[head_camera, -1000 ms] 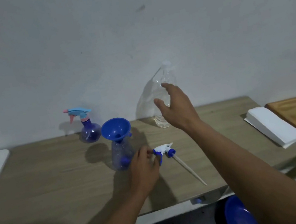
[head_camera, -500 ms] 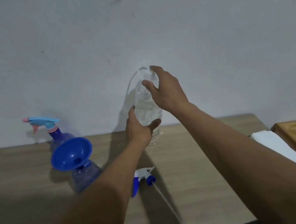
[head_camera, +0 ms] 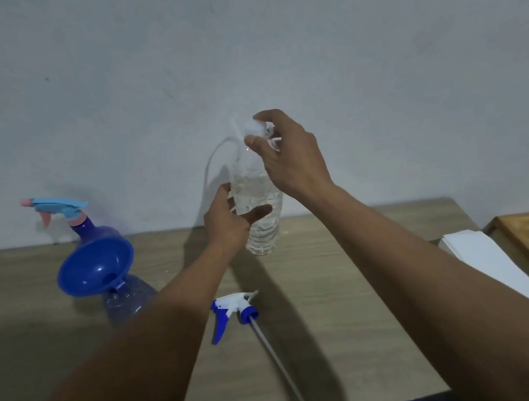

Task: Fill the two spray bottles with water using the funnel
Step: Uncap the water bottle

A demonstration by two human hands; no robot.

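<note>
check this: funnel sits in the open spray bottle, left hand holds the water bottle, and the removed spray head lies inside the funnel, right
One slip: the head view shows the removed spray head lying on the table, not inside the funnel. The funnel does sit in the open spray bottle, and the left hand holds the water bottle.

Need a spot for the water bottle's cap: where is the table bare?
Bare wood lies between the water bottle and the white paper stack, and right of the detached spray head. Crowded between that head and the funnel.
</note>
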